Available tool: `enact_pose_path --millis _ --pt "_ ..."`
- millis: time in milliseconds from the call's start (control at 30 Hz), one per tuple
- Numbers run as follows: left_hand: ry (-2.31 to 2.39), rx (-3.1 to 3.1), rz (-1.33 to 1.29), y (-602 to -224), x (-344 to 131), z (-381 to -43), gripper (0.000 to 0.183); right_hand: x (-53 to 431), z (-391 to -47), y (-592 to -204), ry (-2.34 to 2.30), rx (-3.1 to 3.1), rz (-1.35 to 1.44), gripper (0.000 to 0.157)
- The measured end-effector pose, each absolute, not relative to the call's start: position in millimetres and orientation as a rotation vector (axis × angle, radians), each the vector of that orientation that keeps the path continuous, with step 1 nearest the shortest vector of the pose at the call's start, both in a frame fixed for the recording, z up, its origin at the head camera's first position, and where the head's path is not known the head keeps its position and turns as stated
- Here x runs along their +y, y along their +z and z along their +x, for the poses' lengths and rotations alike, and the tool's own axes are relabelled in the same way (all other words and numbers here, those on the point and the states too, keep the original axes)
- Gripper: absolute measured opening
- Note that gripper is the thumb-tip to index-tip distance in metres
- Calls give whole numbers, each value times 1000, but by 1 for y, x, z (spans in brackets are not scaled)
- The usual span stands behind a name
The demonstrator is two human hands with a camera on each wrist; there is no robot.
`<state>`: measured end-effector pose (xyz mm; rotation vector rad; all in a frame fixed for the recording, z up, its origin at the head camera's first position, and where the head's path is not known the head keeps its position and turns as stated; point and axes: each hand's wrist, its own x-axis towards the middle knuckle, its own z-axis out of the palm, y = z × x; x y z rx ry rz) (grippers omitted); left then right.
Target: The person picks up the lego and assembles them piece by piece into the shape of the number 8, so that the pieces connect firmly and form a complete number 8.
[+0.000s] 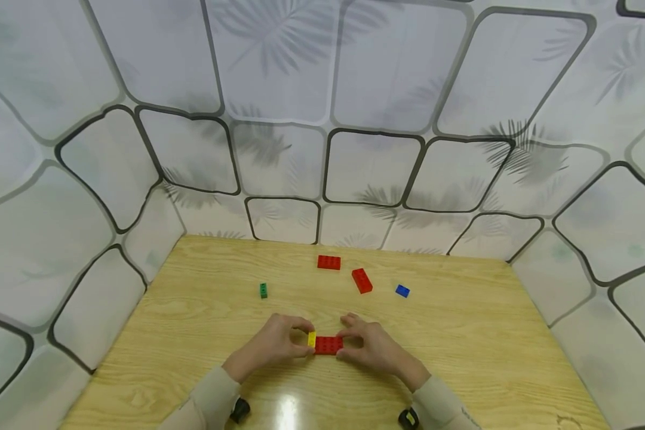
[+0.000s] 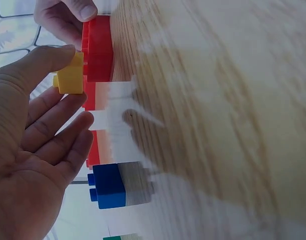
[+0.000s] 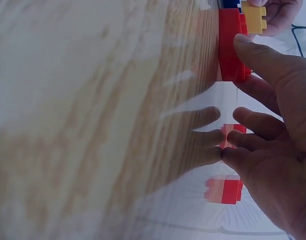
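Note:
My left hand [image 1: 276, 341] pinches a small yellow toy brick [image 2: 71, 74] between thumb and fingertip, the other fingers spread apart. The yellow brick is at the left end of a red studded brick [image 1: 329, 345], at stud height; whether they are joined I cannot tell. My right hand [image 1: 372, 344] grips that red brick by its right end, thumb on the near side. The red brick stands on the table, studs up. In the left wrist view a blue brick [image 2: 110, 186] stands on the table below the left fingers.
Farther back on the wooden table [image 1: 209, 334] lie two red bricks, one [image 1: 329, 262] nearly straight and one [image 1: 362, 280] angled. A small green brick [image 1: 263, 291] is at the left, a small blue brick [image 1: 402, 291] at the right. Patterned fabric walls [image 1: 279, 161] enclose the table's back and sides.

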<state>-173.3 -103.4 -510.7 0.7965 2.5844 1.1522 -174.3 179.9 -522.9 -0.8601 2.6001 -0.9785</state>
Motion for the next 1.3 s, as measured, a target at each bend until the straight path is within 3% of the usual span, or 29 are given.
enact_pose_path --millis 1300 --pt "1098 2585 879 -512 -95 -167 42 180 -174 -522 -965 2586 -821 37"
